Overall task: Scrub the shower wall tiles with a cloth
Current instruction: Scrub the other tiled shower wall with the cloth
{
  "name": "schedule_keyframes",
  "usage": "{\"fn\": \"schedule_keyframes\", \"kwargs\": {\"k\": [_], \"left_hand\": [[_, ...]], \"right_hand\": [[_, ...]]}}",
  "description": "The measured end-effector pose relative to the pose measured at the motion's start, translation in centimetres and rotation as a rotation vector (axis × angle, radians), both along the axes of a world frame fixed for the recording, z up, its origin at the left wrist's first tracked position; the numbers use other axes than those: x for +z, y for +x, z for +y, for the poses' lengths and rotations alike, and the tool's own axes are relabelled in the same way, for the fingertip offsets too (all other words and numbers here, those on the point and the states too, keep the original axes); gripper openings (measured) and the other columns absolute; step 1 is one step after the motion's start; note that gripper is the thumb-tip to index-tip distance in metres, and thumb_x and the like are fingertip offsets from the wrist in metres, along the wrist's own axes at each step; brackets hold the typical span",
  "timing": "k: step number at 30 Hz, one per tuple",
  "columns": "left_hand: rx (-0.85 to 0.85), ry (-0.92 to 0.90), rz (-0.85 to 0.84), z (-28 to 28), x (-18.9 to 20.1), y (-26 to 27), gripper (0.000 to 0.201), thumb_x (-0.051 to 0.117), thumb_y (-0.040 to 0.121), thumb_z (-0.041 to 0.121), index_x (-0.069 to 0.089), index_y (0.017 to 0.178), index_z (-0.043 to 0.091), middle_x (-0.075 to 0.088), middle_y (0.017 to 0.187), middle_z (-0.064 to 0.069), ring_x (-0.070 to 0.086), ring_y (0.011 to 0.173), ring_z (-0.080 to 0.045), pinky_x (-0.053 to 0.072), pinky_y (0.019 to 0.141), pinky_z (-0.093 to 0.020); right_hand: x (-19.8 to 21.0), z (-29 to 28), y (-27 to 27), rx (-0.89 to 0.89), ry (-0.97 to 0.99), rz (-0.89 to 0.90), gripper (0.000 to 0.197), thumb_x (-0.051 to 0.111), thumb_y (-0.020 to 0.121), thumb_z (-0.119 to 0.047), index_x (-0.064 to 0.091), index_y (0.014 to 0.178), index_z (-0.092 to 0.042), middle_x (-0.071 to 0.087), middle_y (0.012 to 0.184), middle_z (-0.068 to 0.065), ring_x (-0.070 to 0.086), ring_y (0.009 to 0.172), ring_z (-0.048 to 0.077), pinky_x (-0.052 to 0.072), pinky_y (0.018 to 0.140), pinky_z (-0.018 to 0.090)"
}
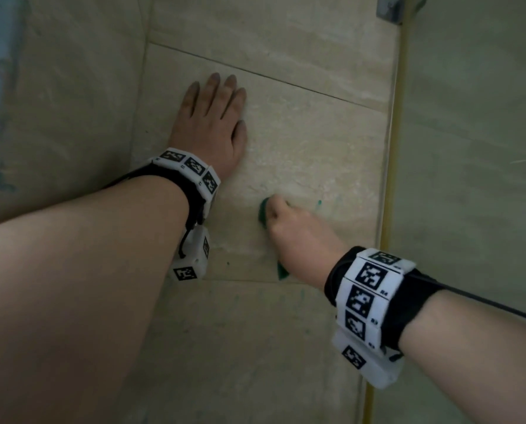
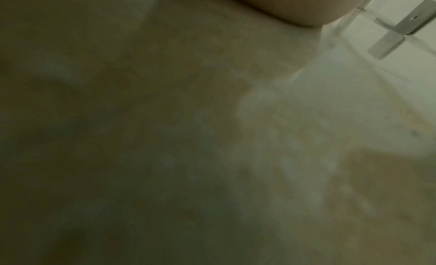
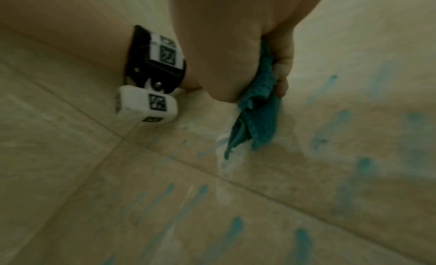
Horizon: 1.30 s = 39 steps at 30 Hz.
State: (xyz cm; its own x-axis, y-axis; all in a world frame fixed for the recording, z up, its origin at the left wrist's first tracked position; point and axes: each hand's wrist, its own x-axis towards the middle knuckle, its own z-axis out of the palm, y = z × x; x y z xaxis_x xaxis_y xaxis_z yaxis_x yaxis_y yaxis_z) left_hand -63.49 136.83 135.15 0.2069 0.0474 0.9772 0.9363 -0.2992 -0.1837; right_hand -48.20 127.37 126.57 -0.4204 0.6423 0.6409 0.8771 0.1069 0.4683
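Beige marbled shower wall tiles (image 1: 310,142) fill the head view. My left hand (image 1: 214,117) lies flat on the tile with straight fingers, above and left of the other hand. My right hand (image 1: 289,228) grips a bunched green cloth (image 1: 263,211) and holds it against the tile. In the right wrist view the cloth (image 3: 259,108) hangs teal from my curled fingers (image 3: 282,79) and touches the wall. Teal streaks (image 3: 344,120) and a pale wet smear (image 3: 223,157) mark the tiles around it. The left wrist view is blurred and shows only tile (image 2: 212,138).
A glass shower panel (image 1: 476,179) stands to the right, joined to the wall along a yellowish seal strip (image 1: 394,142). A metal bracket (image 1: 391,7) sits at the top of that edge. A dark grout line (image 1: 255,73) crosses above my left hand.
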Motion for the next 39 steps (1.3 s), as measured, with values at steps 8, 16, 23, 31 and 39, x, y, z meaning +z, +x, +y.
{"fn": "schedule_keyframes", "kwargs": {"k": [8,16,23,31,39], "left_hand": [[0.028,-0.040,-0.006,-0.3,0.0,0.1,0.060,0.017,0.095,0.032,0.029,0.150,0.009,0.022,0.158,-0.010,0.016,0.146,-0.029,0.004,0.118,-0.042],[0.010,-0.036,0.009,-0.3,-0.1,0.0,0.065,0.011,0.093,0.036,0.033,0.148,0.008,0.026,0.157,-0.011,0.019,0.145,-0.031,0.006,0.118,-0.044],[0.004,-0.033,0.006,-0.3,0.0,0.1,0.067,0.011,0.091,0.036,0.034,0.147,0.007,0.028,0.156,-0.012,0.020,0.145,-0.031,0.006,0.118,-0.044],[0.007,-0.038,0.011,-0.4,0.0,0.1,0.067,0.011,0.091,0.036,0.033,0.148,0.007,0.027,0.156,-0.012,0.020,0.145,-0.031,0.006,0.118,-0.044],[-0.008,-0.024,0.008,-0.5,-0.1,0.1,0.068,0.010,0.091,0.036,0.035,0.146,0.005,0.029,0.155,-0.014,0.022,0.144,-0.033,0.008,0.118,-0.045]], "right_hand": [[3.1,1.3,4.4,-0.065,0.128,0.170,0.024,0.049,0.091,0.003,0.050,0.114,0.003,0.041,0.114,0.016,0.032,0.061,0.023,0.032,0.058,0.035],[-2.0,2.0,-0.1,0.127,-0.134,-0.190,0.043,0.048,0.093,-0.002,0.042,0.136,-0.002,0.044,0.124,0.016,0.050,0.075,0.027,0.036,0.061,0.032],[2.4,1.5,5.1,-0.001,0.128,0.228,0.037,0.047,0.091,0.001,0.044,0.128,0.000,0.041,0.118,0.018,0.056,0.083,0.037,0.040,0.064,0.039],[2.1,1.5,4.3,-0.194,0.146,0.468,0.021,0.040,0.091,0.008,0.048,0.110,0.002,0.047,0.109,0.019,0.057,0.087,0.034,0.036,0.064,0.033],[0.3,1.5,2.6,-0.024,0.017,0.292,0.031,0.046,0.091,0.006,0.046,0.121,0.002,0.041,0.115,0.015,0.050,0.075,0.028,0.044,0.067,0.037]]}}
